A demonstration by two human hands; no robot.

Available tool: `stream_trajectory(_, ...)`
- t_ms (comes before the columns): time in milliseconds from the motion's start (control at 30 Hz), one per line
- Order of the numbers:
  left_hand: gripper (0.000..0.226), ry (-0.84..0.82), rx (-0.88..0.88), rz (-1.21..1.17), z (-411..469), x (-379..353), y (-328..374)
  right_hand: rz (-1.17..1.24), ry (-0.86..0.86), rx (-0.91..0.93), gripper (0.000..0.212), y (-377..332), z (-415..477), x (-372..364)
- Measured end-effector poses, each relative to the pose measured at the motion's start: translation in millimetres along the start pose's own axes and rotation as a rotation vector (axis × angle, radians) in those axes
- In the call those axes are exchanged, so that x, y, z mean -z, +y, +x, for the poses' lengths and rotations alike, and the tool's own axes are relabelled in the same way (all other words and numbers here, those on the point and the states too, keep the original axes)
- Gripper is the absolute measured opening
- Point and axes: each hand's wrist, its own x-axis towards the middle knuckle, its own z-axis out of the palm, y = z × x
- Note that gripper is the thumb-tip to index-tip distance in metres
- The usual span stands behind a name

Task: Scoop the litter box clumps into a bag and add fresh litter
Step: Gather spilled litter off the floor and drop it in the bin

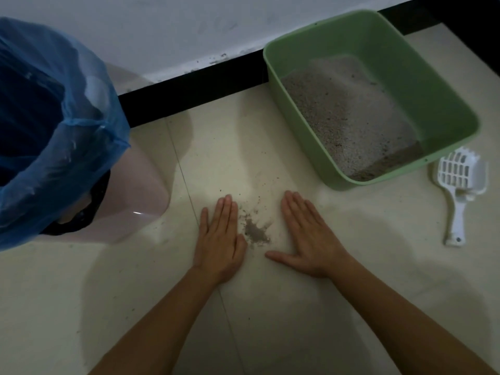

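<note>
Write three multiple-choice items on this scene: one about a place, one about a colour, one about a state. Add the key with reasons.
1. Where does the scoop lie?
A) on a shelf
B) on the floor beside the litter box
C) inside the box

2. What colour is the bag?
A) blue
B) black
C) white

3. How are the left hand and right hand?
A) clenched
B) gripping the scoop
C) flat on the floor, spilled litter between them

Key:
1 B, it rests on the tiles right of the box.
2 A, its plastic is blue.
3 C, fingers straight, palms down.
</note>
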Motion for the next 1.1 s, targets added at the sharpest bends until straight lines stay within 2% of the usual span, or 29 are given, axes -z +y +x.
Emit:
stream_trajectory(133, 0.070, -0.038, -0.131, 0.027, -3.2, -3.1, 14.4, -0.071, -0.027, -0.053, 0.118, 32.3, -21.7, 6.7)
stream_trajectory(300, 0.067, -0.053, -0.324, 0.068, -6.8, -0.6, 7.1, -0.089, -0.038, -0.002, 0.117, 20.9, -28.5, 2.9)
stream_trajectory(367, 0.068, -0.037, -0.246, 0.030, -6.5, 0.8, 1.0, -0.072, -0.028, 0.046, 0.115, 7.6, -23.5, -1.5)
stream_trajectory(467, 0.072, 0.048, 0.030, -0.130, -5.6, 5.4, -12.0, -0.067, -0.009, 0.108, 0.112, -11.8, -12.4, -10.6)
stream_trajectory(533, 0.073, 0.105, 0.114, -0.165, -7.4, 7.3, -22.7, -0.068, 0.019, 0.118, 0.107, -21.6, -5.3, -15.4)
stream_trajectory(633, 0.070, 0.181, 0.165, -0.179, -9.7, 10.2, -32.4, -0.025, 0.088, 0.112, 0.098, -31.0, 1.3, -20.6)
stream_trajectory(767, 0.067, 0.271, 0.244, -0.201, -10.3, 11.6, -32.2, 0.163, 0.365, 0.012, 0.076, -40.5, 2.7, -34.3)
stream_trajectory(933, 0.065, 0.267, 0.267, -0.175, -12.9, 5.4, -29.0, 0.341, 0.575, -0.048, 0.030, -53.3, 15.4, -47.5)
stream_trajectory(1000, 0.063, 0.270, 0.276, -0.186, -13.0, 4.2, -28.2, 0.345, 0.592, -0.017, 0.014, -57.7, 18.1, -49.5)
stream_trajectory(1100, 0.059, 0.269, 0.249, -0.208, -12.8, 5.7, -25.4, 0.319, 0.538, 0.038, 0.010, -55.9, 21.5, -49.4)
